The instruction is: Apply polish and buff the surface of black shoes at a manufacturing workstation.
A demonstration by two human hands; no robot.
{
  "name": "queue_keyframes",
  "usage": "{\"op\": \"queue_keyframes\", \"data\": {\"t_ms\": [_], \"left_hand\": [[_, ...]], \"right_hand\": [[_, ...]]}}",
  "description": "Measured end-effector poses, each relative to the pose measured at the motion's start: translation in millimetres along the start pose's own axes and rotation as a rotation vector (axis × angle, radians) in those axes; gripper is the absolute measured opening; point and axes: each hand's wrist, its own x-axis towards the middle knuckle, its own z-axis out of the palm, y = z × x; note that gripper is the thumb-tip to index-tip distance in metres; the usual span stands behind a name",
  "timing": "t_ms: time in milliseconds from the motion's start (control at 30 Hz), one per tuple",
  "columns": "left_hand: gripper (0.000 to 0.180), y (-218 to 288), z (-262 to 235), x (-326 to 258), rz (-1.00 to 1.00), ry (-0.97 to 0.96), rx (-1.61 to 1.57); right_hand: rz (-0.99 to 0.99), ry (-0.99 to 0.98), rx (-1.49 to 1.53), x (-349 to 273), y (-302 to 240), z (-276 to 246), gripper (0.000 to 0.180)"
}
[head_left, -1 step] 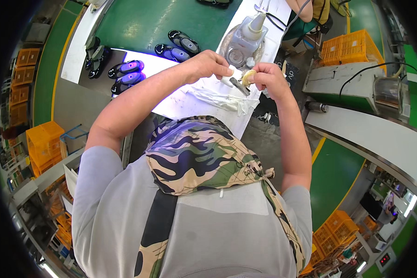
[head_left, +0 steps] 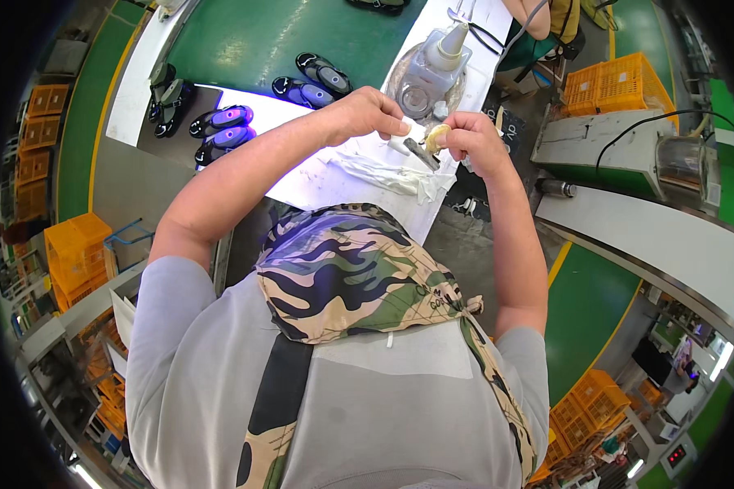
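Note:
Above the white worktable (head_left: 302,186), my left hand (head_left: 365,114) pinches a small white piece (head_left: 413,130), perhaps paper or cloth. My right hand (head_left: 475,142), fingers closed, holds a yellowish round-edged pad (head_left: 438,136) close beside it. Just below the fingertips is a narrow dark grey metal-looking strip (head_left: 421,152); whether it lies on the table or is held I cannot tell. A crumpled white glove or cloth (head_left: 379,177) lies on the table nearer to me. Beyond my hands stands a clear squeeze bottle with a pale nozzle (head_left: 446,50) in a round tray.
Dark shoes (head_left: 224,130) stand left on the table, some under violet light, and more (head_left: 312,85) on the green belt. A co-worker's arm (head_left: 530,16) shows at the far right. Orange crates (head_left: 620,84), a machine (head_left: 599,147) and a metal flask (head_left: 556,188) are to the right.

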Motion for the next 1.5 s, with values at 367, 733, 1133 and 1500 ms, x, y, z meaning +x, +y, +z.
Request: {"op": "queue_keyframes", "data": {"t_ms": [367, 733, 1133, 1500], "left_hand": [[0.019, -4.1, -15.4, -11.6, 0.248, -0.078, 0.272], [0.02, 2.2, -30.9, -29.1, 0.273, -0.086, 0.292], [0.019, -11.2, -48.5, -26.3, 0.278, -0.129, 0.212], [0.019, -22.8, -66.1, -11.0, 0.201, -0.245, 0.101]], "right_hand": [[-0.03, 0.01, -0.042, -11.6, -1.4, 20.4, 0.018], [-0.076, 0.06, -0.141, -6.6, -24.7, 50.6, 0.012], [-0.072, 0.106, -0.201, 4.7, -27.1, 70.7, 0.013], [-0.062, 0.148, -0.155, 13.1, -27.0, 85.9, 0.015]]}}
